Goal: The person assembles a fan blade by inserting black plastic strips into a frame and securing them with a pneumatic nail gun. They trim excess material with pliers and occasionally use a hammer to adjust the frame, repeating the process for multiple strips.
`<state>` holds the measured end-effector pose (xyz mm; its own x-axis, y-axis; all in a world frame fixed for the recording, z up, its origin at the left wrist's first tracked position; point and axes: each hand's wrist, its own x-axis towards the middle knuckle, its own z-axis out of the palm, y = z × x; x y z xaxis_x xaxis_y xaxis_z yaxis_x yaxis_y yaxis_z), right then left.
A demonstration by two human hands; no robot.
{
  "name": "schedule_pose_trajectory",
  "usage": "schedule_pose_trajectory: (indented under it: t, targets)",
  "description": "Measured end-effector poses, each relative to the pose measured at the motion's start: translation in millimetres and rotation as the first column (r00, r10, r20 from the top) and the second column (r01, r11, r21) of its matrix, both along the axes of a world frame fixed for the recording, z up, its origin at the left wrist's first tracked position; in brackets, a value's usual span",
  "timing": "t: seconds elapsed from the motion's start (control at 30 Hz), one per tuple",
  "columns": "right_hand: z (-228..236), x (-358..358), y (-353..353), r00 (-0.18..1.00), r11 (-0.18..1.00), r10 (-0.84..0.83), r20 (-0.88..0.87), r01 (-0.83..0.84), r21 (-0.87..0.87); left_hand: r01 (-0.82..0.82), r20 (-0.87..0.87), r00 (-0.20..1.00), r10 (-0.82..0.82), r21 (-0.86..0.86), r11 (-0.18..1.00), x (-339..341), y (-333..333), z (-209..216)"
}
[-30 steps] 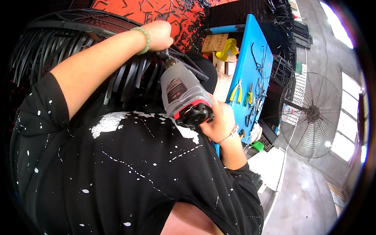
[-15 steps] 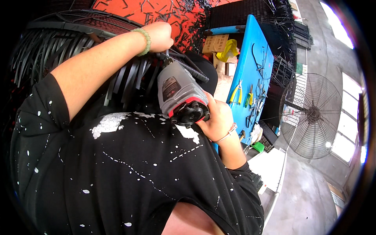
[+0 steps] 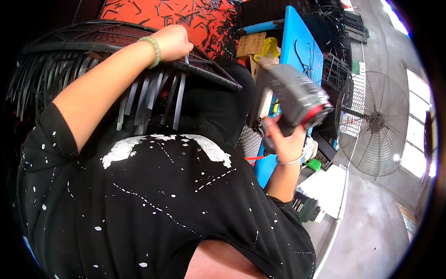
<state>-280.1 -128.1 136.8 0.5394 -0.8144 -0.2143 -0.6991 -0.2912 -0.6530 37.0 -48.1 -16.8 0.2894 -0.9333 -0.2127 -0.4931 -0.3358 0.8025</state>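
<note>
My left hand (image 3: 173, 42) is closed at the edge of a dark woven frame (image 3: 202, 69), pinching what looks like a grey plastic strip (image 3: 186, 59) whose end shows below the fingers. Several flat grey strips (image 3: 147, 100) hang loose from the frame's near side. Off to the right, my right hand (image 3: 287, 142) grips the handle of a grey nail gun (image 3: 290, 90) with a red band near its black end cap. Motion blurs the gun, and it hangs apart from the frame, in front of a blue tabletop.
The blue tabletop (image 3: 290, 42) on the right carries dark tools, partly hidden by the gun. Behind it stand a cardboard box (image 3: 251, 45) and a yellow bag (image 3: 268, 50). Strip offcuts litter a red surface (image 3: 162, 11) at the top. A large wire fan (image 3: 376, 121) stands far right.
My right hand has swung the nail gun away from the frame, to the right and upward. My left hand has shifted slightly left and stays closed at the frame, which has moved a little.
</note>
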Motion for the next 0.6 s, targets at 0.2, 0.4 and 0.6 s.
schedule_pose_trajectory:
  t: [0.2,0.4,0.6]
  targets:
    - [-34.7,-112.0,-90.6,0.654,0.838,-0.5,0.567,0.2,0.508,0.0,-0.043,0.999,-0.001,-0.009,1.0,-0.1,-2.0,-6.5]
    - [-109.6,-250.3,-141.4,0.21,0.593,-0.805,0.555,0.236,0.77,0.014,-0.076,0.997,-0.02,-0.075,0.997,-1.2,0.3,-6.4]
    - [-161.2,-302.5,-136.2,0.007,0.438,-0.89,0.457,0.299,0.848,-0.011,-0.133,0.991,0.009,-0.012,1.0,-2.7,-0.7,-3.0]
